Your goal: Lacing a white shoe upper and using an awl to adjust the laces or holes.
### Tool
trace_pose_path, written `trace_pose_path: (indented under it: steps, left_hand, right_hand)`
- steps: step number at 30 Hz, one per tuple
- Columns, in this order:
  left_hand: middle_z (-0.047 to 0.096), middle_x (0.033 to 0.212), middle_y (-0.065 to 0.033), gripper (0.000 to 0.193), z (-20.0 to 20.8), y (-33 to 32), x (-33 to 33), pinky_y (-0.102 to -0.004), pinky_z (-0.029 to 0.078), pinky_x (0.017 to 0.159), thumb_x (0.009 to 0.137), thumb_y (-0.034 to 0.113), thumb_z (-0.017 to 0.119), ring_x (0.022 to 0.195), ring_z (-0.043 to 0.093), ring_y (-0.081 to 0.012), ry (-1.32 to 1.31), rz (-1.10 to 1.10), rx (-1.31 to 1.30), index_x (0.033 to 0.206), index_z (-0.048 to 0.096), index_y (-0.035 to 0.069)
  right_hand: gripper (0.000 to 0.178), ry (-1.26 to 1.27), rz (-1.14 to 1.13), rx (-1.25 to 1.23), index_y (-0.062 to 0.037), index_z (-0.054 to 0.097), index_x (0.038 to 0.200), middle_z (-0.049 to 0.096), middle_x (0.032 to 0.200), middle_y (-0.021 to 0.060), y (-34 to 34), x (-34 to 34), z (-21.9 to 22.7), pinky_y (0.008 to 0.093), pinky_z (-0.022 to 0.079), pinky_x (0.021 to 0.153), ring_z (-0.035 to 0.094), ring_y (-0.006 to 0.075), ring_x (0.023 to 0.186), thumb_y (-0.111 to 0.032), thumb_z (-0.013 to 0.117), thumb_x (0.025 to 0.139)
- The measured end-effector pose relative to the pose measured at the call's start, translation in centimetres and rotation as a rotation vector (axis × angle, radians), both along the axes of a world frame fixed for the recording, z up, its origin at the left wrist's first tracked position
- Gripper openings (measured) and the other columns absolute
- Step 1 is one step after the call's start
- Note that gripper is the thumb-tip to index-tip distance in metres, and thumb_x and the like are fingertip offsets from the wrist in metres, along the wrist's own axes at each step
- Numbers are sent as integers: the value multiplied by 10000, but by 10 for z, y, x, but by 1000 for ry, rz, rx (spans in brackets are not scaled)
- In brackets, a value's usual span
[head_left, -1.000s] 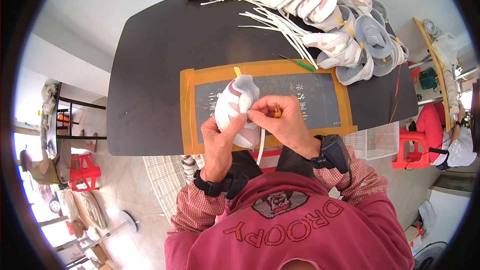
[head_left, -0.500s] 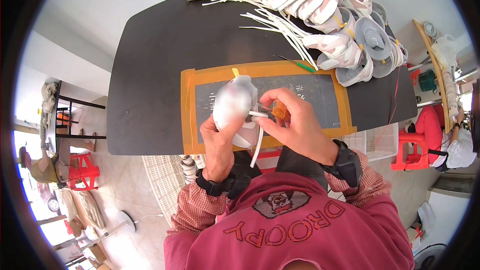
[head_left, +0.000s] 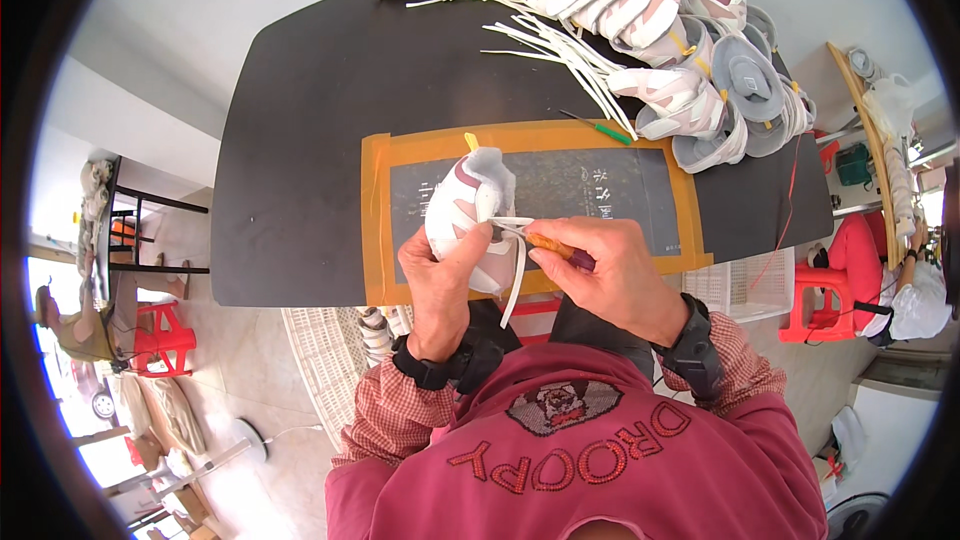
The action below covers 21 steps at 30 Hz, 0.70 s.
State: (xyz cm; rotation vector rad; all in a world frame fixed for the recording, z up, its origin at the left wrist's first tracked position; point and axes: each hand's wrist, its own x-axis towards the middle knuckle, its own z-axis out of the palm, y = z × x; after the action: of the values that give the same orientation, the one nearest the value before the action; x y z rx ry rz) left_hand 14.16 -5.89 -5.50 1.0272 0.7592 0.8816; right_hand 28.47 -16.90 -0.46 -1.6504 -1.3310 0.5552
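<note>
My left hand (head_left: pixel 440 275) grips a white and pink shoe upper (head_left: pixel 462 205) with a grey lining and a yellow tab at its top end. My right hand (head_left: pixel 605 265) is closed round the orange-brown handle of an awl (head_left: pixel 550 243). Its thin metal shaft points left at the upper's edge, close to my left thumb; the tip is hidden there. A white shoelace (head_left: pixel 517 285) runs from that edge and its loose end hangs down. Below the upper lies a dark panel (head_left: pixel 640 195) framed in orange-brown tape.
More shoe uppers (head_left: pixel 690 105) are piled at the table's far right, with loose white laces (head_left: pixel 560 55) beside them. A green-handled tool (head_left: pixel 612 134) lies by the tape. White baskets (head_left: pixel 755 285) stand below the near edge of the black table (head_left: pixel 290 170).
My right hand has turned and drawn slightly right and down; the awl's handle now lies along my fingers with its shaft at the upper. The left hand has barely moved.
</note>
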Motion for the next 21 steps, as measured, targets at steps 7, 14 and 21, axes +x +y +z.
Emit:
trace_pose_path:
  steps: [7,14,21]
  left_hand:
    - [708,865,-61,173,-2,-1,0,-257,506,697,802,56,705,751,644,-106,31,11,24,958,702,-19]
    - [695,867,-41,213,2,-3,2,-248,503,722,804,46,695,765,624,-92,65,35,104,1002,677,-32]
    - [681,851,-16,244,-7,-5,3,-238,496,707,808,50,690,772,599,-72,213,105,321,1031,659,-43]
  right_hand:
    - [220,13,-14,16,-11,673,1027,678,846,155,1,-2,-6,322,517,594,671,293,702,-74,675,816]
    - [209,-5,-28,-12,-32,681,1021,655,791,151,1,-3,-10,358,494,576,646,314,673,-80,657,819]
    - [215,-50,-52,-69,-40,671,1040,630,743,169,2,-9,-11,384,468,548,615,344,635,-80,628,834]
